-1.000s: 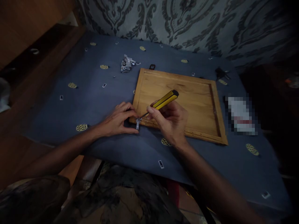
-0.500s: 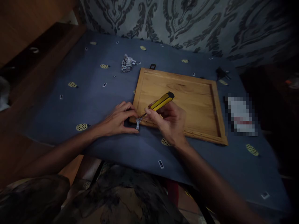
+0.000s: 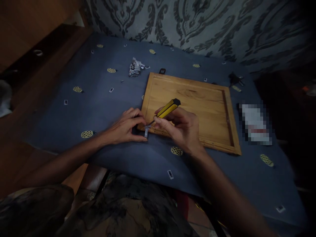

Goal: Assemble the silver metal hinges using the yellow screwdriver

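Note:
A wooden panel with a raised frame [image 3: 237, 138] lies flat on the cloth-covered table. At its near left corner a small metal hinge [image 3: 146, 131] sits on the frame and sticks out over the edge. My left hand [image 3: 127, 126] has that hinge between thumb and fingers, the thumb at its outer end. In my right hand [image 3: 186, 130] is a yellow and black screwdriver [image 3: 169, 108], gripped by its handle and tilted. Its shaft slants down to the left, and the tip meets the hinge. Any screw under the tip is too small to make out.
A heap of metal hinges [image 3: 135, 67] lies beyond the panel, to the left. Behind the panel is a small black object [image 3: 162, 71]. At the right are a dark item [image 3: 235, 79] and a blurred white packet [image 3: 256, 124]. Patterned fabric [image 3: 197, 26] rises behind.
The screwdriver's handle has turned and dipped slightly to the left, with my right fingers shifted around it. My left hand stays at the hinge. The whole view has moved a little.

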The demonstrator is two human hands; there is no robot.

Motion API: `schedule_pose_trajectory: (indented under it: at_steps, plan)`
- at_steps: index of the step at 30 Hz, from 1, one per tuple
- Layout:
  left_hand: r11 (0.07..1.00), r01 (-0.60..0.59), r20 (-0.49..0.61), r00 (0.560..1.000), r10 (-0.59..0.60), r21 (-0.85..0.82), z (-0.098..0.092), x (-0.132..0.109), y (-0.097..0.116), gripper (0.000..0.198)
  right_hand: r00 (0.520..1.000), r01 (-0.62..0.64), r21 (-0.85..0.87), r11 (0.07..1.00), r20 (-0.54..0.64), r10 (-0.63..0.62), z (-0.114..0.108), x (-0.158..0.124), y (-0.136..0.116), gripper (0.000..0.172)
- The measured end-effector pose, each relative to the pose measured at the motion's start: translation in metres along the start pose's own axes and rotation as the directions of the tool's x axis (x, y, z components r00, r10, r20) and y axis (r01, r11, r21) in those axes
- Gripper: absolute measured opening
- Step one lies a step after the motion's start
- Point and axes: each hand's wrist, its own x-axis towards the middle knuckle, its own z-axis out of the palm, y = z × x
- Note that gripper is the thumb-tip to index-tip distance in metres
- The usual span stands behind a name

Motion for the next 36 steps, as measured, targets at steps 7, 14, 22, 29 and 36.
schedule_pose_trajectory:
  at_steps: [7, 14, 22, 29, 36]
  plan:
    - [1.0, -0.028, -0.015, 1.0, 0.028, -0.003, 0.001, 0.0, -0.001, 0.047, 0.942, 0.007, 0.012, 1.0, -0.336, -0.003, 0.012, -0.006, -0.003, 0.029]
    - [0.999, -0.032, -0.023, 0.999, 0.032, 0.005, 0.001, -0.001, -0.003, 0.048, 0.956, -0.008, 0.027, 1.0, -0.294, 0.015, 0.005, 0.0, -0.007, 0.035]
    - [1.0, -0.017, -0.012, 1.0, 0.017, 0.017, 0.002, -0.001, -0.003, 0.051, 0.977, -0.024, -0.049, 0.998, -0.215, 0.013, 0.01, -0.005, 0.004, 0.032]
    - [1.0, -0.014, -0.018, 1.0, 0.014, 0.002, 0.001, 0.0, -0.002, 0.048, 0.979, 0.01, -0.066, 0.998, -0.201, -0.023, 0.011, -0.006, 0.007, 0.032]
    - [1.0, 0.008, 0.001, 1.0, -0.008, 0.001, -0.001, 0.0, 0.001, 0.046, 0.998, -0.031, 0.038, 0.999, -0.045, 0.033, 0.005, -0.001, 0.001, 0.032]
